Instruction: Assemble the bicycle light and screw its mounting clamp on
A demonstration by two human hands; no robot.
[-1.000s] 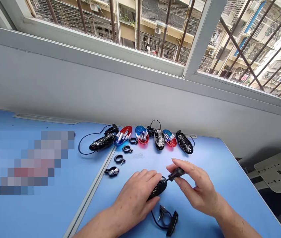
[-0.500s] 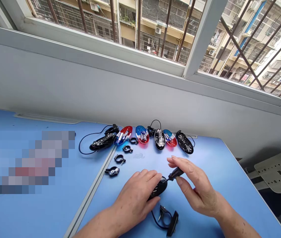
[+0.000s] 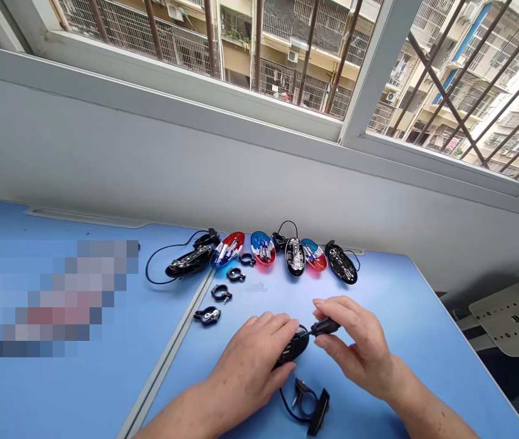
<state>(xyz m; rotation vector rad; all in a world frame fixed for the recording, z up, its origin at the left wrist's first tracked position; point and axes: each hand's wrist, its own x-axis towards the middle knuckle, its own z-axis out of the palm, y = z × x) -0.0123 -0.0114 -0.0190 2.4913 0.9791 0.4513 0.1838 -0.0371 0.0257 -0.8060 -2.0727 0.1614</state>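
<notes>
My left hand (image 3: 254, 353) lies over a black oval housing (image 3: 299, 346), pressing it to the blue table with fingers and thumb closed round it. Much of the housing is hidden under that hand. In my right hand (image 3: 362, 344) is a small screwdriver (image 3: 325, 327) with a black handle, held by the fingertips and thumb. Its thin shaft points left, and its tip meets the housing's right end; the exact contact spot is too small to make out. A black cable runs from beneath my left hand to a clamp bracket (image 3: 305, 399) in front.
Along the wall lie black oval housings (image 3: 294, 256) with cables and red-and-blue shells (image 3: 263, 249) holding batteries. Several black ring clamps (image 3: 221, 293) form a line beside the table seam (image 3: 168, 350). A blurred-out object (image 3: 64, 299) is at left.
My right hand has shifted slightly and its grip on the screwdriver has changed, with the handle now lower and more level. My left hand and the housing have stayed in place.
</notes>
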